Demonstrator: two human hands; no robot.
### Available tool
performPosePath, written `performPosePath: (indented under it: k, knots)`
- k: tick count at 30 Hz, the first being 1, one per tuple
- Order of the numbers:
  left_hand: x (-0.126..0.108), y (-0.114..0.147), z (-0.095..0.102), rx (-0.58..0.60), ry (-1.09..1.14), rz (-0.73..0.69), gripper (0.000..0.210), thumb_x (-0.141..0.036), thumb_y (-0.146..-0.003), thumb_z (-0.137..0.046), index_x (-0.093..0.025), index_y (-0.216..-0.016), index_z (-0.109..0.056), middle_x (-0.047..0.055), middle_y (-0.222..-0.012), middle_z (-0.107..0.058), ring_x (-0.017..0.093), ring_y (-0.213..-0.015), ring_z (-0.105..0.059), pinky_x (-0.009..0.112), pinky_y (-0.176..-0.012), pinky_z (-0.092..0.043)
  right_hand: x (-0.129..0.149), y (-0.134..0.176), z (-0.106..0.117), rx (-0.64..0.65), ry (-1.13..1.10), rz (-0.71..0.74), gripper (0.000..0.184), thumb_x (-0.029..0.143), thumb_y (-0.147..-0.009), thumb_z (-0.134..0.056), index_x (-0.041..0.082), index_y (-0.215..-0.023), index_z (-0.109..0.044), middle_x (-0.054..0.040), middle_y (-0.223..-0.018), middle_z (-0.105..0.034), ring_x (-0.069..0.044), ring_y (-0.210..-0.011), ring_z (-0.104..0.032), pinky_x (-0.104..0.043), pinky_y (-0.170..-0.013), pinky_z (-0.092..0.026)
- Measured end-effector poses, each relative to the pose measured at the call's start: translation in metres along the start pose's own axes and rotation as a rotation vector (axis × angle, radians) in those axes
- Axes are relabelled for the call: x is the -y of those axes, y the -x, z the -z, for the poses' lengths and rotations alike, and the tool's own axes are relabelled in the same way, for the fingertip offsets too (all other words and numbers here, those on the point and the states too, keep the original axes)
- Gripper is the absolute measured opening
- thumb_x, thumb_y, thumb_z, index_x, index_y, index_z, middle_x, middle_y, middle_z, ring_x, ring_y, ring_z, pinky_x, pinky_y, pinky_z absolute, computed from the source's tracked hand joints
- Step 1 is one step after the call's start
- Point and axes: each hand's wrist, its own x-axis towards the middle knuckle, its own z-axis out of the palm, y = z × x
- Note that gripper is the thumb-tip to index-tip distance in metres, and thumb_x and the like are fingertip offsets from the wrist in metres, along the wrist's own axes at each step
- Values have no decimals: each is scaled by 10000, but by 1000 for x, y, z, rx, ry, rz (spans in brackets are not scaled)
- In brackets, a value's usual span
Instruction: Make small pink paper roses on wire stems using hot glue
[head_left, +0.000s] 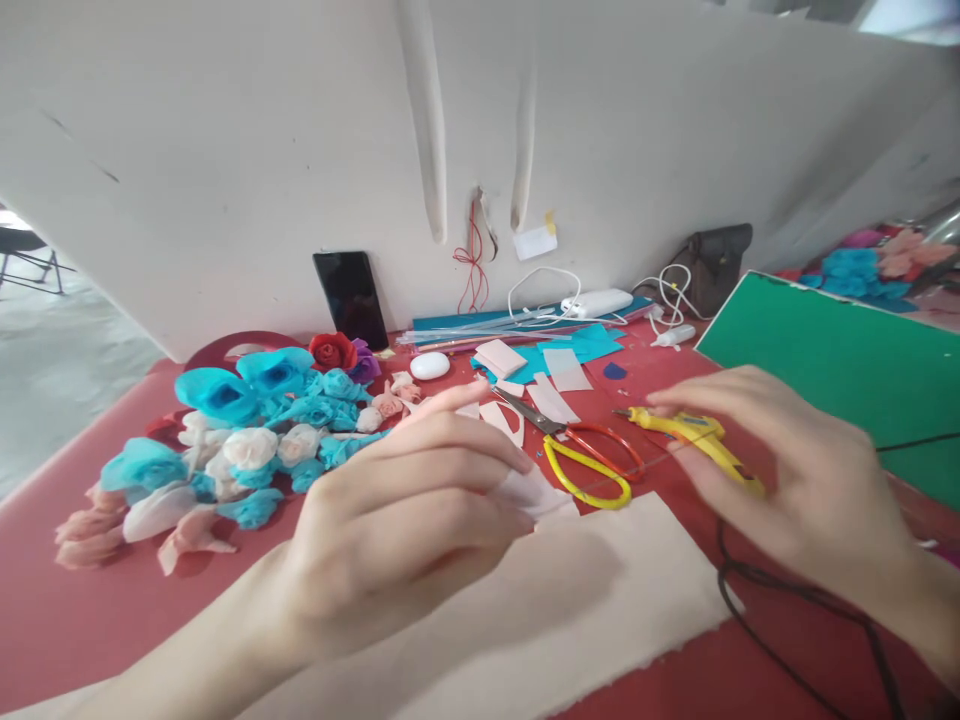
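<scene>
My left hand (420,510) is closed, its fingertips pinching a small piece of white crepe paper (536,495). Under it lies a long off-white paper sheet (600,600). My right hand (780,480) has thumb and index finger apart, around a yellow tool (690,430) that looks like a glue gun; whether they touch it is unclear. A fine strand stretches between the hands' area, in front of the tool. Between the hands lie scissors (592,465) with one yellow and one red handle, beside cut white paper pieces (566,370).
Blue, white and pink paper flowers (247,450) crowd the left of the red table (45,610). At the back are a phone (351,300) against the wall, a white oval case (430,366) and cables. A green board (847,370) stands right; a black cord (795,580) loops near my right wrist.
</scene>
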Motion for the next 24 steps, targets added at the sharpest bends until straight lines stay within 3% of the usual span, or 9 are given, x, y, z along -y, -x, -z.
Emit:
performPosePath:
  k: [2, 5, 8, 12, 15, 19, 24]
  knots:
    - [3, 4, -1, -14, -20, -34, 122, -134, -821, -568, -164, -706, -595, -11, -714, -709, 119, -786, -657, 320, -865, -550, -32, 10, -1, 59, 60, -143, 180, 187, -842, -504, 195, -1019, -534, -32, -974, -585, -129, -870, -565, -221, -775, -447]
    - [6, 7, -1, -14, 6, -57, 97, -45, -747, -612, -141, -742, -615, 25, -693, -705, 152, -751, -662, 345, -848, -548, -82, 33, -11, 139, 231, -425, 214, 305, -917, -421, 162, -1016, -545, -65, -963, -560, -166, -918, -539, -308, -824, -446]
    - [10, 6, -2, -11, 15, -60, 143, 7, -708, -632, -130, -752, -624, 32, -691, -700, 160, -734, -661, 392, -925, -505, -119, 55, -26, 361, 319, -689, 248, 337, -917, -457, 157, -1058, -551, -67, -1052, -548, -155, -910, -553, -324, -785, -483]
    - [13, 8, -7, -45, -2, -12, 170, 24, -692, -645, -131, -758, -625, 22, -696, -688, 156, -733, -655, 393, -926, -503, -134, 62, -34, 683, 349, -1002, 287, 327, -892, -508, 136, -1106, -527, -78, -1078, -540, -171, -924, -555, -351, -787, -490]
    - [13, 11, -9, -68, -18, 36, 194, 24, -676, -666, -148, -760, -638, 6, -701, -685, 151, -735, -652, 372, -896, -521, -130, 58, -29, 826, 288, -1097, 281, 336, -896, -498, 143, -1097, -534, -71, -1080, -543, -176, -931, -554, -354, -798, -486]
    - [13, 9, -4, -74, -37, -28, 164, 27, -680, -670, -118, -750, -640, 24, -710, -689, 152, -749, -651, 415, -932, -497, -131, 60, -25, 812, 167, -1146, 269, 332, -896, -495, 143, -1080, -545, -64, -1076, -546, -180, -929, -554, -352, -801, -488]
    - [12, 2, 7, -56, -88, -145, 156, 89, -657, -656, -42, -738, -638, 55, -666, -684, 151, -720, -652, 416, -891, -516, -135, 65, -22, 608, -33, -1209, 262, 319, -905, -485, 135, -1085, -532, -68, -1028, -558, -147, -857, -569, -321, -740, -506]
